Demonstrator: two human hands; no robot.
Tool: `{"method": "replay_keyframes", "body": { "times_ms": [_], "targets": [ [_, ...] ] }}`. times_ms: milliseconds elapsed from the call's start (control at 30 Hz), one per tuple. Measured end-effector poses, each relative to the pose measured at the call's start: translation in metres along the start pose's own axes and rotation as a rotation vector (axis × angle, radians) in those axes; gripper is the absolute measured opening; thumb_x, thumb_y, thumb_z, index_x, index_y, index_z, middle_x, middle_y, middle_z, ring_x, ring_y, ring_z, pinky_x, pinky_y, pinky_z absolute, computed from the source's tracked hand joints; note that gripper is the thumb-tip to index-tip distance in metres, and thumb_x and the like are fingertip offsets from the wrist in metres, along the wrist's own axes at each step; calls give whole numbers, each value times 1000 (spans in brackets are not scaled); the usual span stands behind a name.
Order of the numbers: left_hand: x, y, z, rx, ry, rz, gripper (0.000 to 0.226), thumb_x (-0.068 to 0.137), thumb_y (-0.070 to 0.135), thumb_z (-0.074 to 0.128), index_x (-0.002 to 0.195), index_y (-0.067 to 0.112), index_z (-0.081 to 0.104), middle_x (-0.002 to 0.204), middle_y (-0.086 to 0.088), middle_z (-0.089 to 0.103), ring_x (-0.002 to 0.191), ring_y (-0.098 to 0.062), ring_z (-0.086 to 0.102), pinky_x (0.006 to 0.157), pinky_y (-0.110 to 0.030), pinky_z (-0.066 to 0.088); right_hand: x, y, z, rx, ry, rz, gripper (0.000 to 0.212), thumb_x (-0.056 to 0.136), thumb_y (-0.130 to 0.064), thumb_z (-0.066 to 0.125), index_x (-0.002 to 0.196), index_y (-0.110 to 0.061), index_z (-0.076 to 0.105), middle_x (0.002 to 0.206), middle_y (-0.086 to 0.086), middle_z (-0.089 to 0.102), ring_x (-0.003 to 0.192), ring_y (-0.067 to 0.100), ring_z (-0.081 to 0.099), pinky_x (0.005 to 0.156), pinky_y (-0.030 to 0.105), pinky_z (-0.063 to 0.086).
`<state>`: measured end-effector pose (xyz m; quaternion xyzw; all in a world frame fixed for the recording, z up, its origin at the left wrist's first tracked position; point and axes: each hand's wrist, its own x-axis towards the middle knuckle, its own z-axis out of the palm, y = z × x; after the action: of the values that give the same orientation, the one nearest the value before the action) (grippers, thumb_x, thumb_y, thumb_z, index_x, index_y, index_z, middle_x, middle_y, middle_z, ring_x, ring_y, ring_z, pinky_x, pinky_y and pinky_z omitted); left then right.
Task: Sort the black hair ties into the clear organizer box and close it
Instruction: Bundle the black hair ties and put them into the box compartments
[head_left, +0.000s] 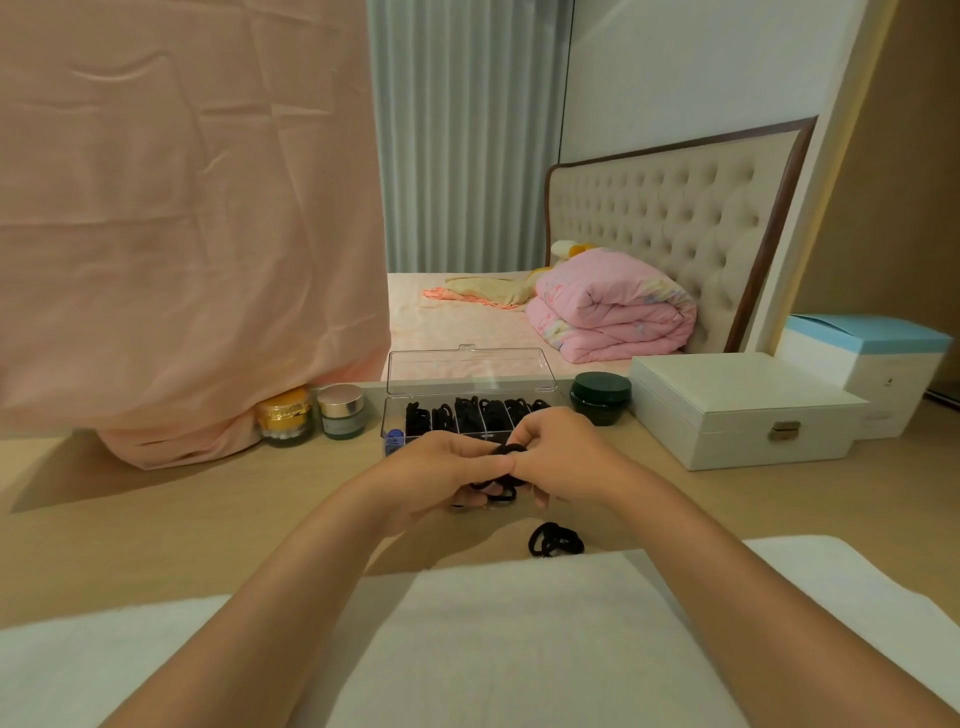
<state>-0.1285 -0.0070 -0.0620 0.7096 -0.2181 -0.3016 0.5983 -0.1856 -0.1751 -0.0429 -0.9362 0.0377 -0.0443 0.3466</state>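
The clear organizer box stands on the wooden table with its lid raised upright; several of its compartments hold black hair ties. Just in front of it, my left hand and my right hand meet and together grip a bunch of black hair ties; some of them hang below my fingers. A small pile of loose black hair ties lies on the table nearer to me, below my right hand.
Left of the box stand a gold jar and a silver-lidded jar; a dark green jar and a white latched case stand to its right. Pink cloth hangs at left. A white towel covers the near edge.
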Motion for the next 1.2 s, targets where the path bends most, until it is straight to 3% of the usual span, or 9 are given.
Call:
{"method": "replay_keyframes", "body": {
  "times_ms": [67,233,400,500,633,800,967,1100,1200],
  "targets": [
    [1,-3,-1,43,34,22,24,96,13,64,118,13,74,111,-10,76,94,-11,69,78,-20,56,0,0,-4,46,-63,7,4,89,-20,69,92,-17,69,70,2,72,52,13,65,44,20,44],
    [-3,-3,0,102,74,35,23,97,11,63,117,12,75,107,-10,77,96,-16,71,81,-22,55,-6,4,-24,151,-279,-1,19,91,-26,73,109,-18,72,97,5,76,67,12,71,54,27,51],
    [-6,1,5,-5,43,57,24,97,10,62,116,13,76,107,-6,76,89,-11,66,77,-20,54,-7,11,-28,270,-144,18,37,86,-29,80,118,-15,68,105,3,73,82,16,75,54,28,56],
    [-10,4,8,-25,-4,66,26,97,8,61,119,12,74,114,-9,75,97,-13,66,75,-18,53,-6,14,-30,364,-234,10,25,89,-21,77,112,-12,77,98,3,78,83,14,75,67,33,61],
    [-16,10,6,-85,-39,47,31,97,-3,55,123,7,69,117,-13,74,105,-21,71,77,-19,57,-5,17,-30,418,-188,37,20,86,-10,79,106,-11,80,90,5,79,76,15,75,66,30,61],
    [-20,11,1,9,76,7,17,98,-2,55,109,1,67,107,-20,75,99,-27,74,82,-30,62,-3,22,-32,404,-86,86,19,83,-8,82,100,-15,79,90,7,79,73,15,75,61,29,61],
    [-21,15,-5,127,158,86,14,95,18,66,104,17,76,102,1,78,97,-15,73,76,-25,60,0,25,-25,351,26,96,17,82,-11,83,98,-16,80,94,5,77,79,18,76,57,27,60],
    [-9,7,9,228,317,189,8,89,26,75,90,31,81,102,1,76,99,-21,70,87,-34,61,-1,18,-20,429,-14,75,14,84,-18,82,98,-22,80,93,0,78,74,11,75,54,25,57],
    [-6,4,15,161,362,249,9,88,17,75,92,25,80,102,-1,76,97,-21,72,84,-34,62,-2,16,-16,548,-32,95,19,83,-19,83,102,-19,81,93,4,80,78,15,77,49,21,51]
  ]
}}
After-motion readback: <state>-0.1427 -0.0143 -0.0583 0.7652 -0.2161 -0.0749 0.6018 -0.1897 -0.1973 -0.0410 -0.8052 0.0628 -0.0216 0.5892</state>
